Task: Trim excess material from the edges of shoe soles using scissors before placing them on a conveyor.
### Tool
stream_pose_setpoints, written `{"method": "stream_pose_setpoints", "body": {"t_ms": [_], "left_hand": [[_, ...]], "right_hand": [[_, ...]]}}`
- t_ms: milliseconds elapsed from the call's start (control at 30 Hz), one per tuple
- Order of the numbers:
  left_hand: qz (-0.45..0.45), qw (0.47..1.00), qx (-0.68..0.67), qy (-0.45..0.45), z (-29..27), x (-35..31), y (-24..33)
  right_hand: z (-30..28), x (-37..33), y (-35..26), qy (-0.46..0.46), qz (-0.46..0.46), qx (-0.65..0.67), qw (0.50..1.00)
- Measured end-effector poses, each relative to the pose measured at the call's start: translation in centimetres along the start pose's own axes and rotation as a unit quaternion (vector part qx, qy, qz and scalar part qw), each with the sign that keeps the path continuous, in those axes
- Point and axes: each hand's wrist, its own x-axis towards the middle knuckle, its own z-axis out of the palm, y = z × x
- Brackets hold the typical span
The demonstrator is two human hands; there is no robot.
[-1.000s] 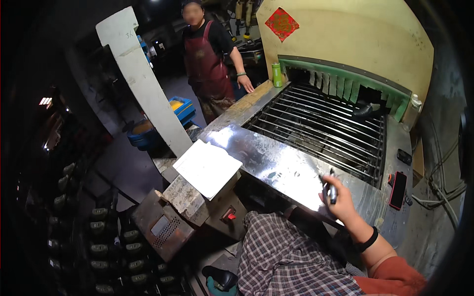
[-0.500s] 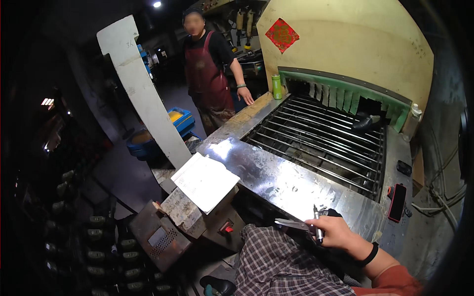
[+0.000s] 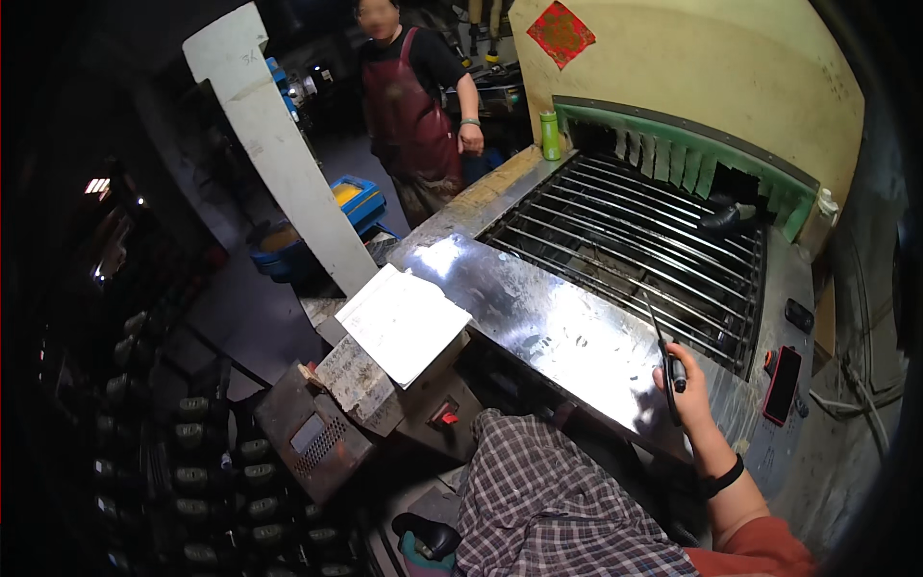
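Note:
My right hand is closed around scissors and a short dark pen, held together over the near right part of the shiny metal table. The thin scissor blades point up and away, toward the roller rack. At the lower edge, my left hand, in a teal and purplish glove, grips a black shoe; most of its fingers are hidden. A checked cloth covers my lap beside it. Another black shoe lies on the metal rollers by the machine's mouth.
A white notebook lies on a box left of the table. A phone-like device and a black mouse-shaped object lie at right. A green bottle stands at the back. A person in a red apron stands beyond.
My right hand has moved up and right, turning the scissors from pointing left to pointing away. More of the gloved left hand and its shoe shows. The person's hand has left the table edge.

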Motion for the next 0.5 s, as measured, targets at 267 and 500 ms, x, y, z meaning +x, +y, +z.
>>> {"method": "stream_pose_setpoints", "body": {"t_ms": [267,500], "left_hand": [[0.220,0.894,0.384,-0.074,-3.4,0.2,0.3],[0.085,0.989,0.057,0.108,-4.4,3.2,2.0]], "right_hand": [[0.1,-1.6,2.1,-0.198,-0.121,-0.295,0.927],[-0.2,-0.7,5.2,-0.218,-0.047,-0.278,0.935]]}}
